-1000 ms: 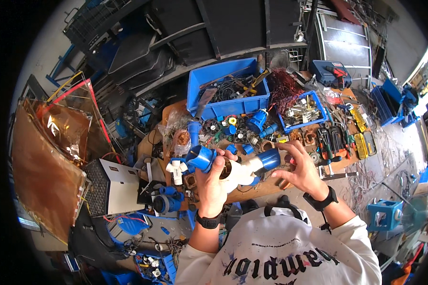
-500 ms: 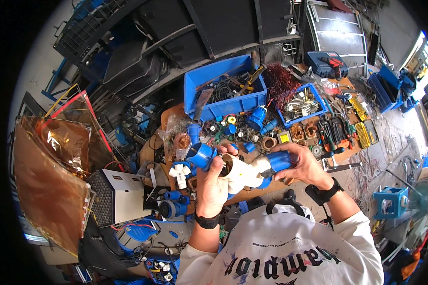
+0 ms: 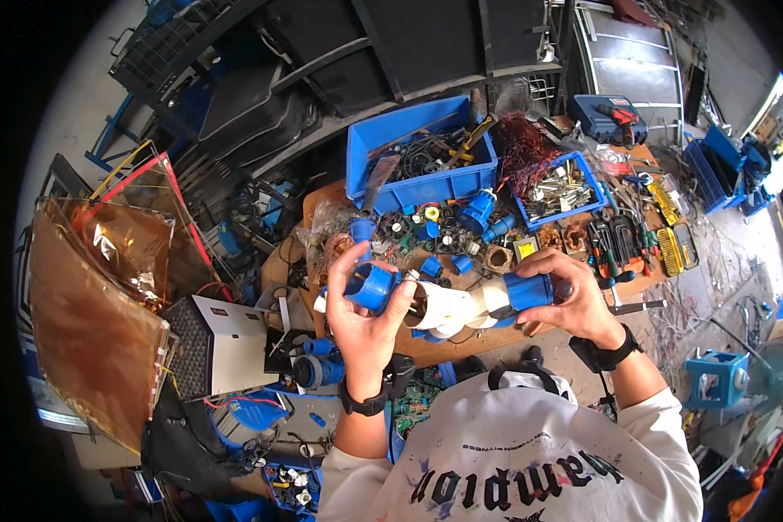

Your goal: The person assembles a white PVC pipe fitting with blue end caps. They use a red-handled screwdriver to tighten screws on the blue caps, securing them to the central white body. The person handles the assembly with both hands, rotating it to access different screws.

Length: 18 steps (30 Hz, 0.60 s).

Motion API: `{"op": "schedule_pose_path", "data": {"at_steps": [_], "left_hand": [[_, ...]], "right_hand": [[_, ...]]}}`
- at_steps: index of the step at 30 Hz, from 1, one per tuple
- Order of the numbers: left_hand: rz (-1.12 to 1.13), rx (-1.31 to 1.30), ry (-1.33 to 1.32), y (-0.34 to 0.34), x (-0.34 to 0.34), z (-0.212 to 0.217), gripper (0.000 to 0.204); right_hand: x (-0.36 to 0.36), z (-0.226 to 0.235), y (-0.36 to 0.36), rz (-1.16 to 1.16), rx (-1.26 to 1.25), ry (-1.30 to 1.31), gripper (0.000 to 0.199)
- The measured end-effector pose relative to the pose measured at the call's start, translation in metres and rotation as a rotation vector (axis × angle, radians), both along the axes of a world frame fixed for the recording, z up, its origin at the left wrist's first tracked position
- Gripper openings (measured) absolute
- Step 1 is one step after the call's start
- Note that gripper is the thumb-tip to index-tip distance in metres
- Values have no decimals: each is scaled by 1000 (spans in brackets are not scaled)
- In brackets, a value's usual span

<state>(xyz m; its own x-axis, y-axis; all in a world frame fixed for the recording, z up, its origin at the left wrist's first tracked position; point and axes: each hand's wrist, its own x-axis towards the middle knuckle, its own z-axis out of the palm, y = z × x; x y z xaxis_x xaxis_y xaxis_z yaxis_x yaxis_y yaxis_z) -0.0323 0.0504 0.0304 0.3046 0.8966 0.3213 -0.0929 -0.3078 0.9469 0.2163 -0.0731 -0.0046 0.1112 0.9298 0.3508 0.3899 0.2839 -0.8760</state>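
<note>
The left hand (image 3: pixel 365 317) grips a blue cap (image 3: pixel 372 287); the right hand (image 3: pixel 574 300) grips the plug (image 3: pixel 487 300), which lies roughly level, its long axis left-right.

Blue bin (image 3: pixel 409 187), white box (image 3: pixel 226 348)

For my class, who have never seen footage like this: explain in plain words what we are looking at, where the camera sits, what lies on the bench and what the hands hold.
There is no machine here: a person works with two bare hands. The camera is worn on the person's head and looks down, and its wide lens bends straight edges near the rim. The left hand grips a blue cap. The right hand grips a blue collar on a white plug body held between both hands. Below them is a cluttered workbench with small blue and metal parts, a large blue bin of cables and tools, and a smaller blue tray of metal pieces. A white box stands at the left.
</note>
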Motion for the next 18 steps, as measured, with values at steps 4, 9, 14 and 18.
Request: {"op": "schedule_pose_path", "data": {"at_steps": [4,9,14,18], "left_hand": [[-56,-97,47,1,-9,5,38],[-25,-218,-10,-1,-8,0,26],[-60,-343,-199,-7,-1,-2,25],[-58,-356,-234,-7,5,-8,24]], "right_hand": [[2,0,-6,31,24,27,55],[5,3,-10,12,58,-62,54],[7,2,-16,7,27,-66,55],[8,-1,-19,-9,33,-19,55]]}}
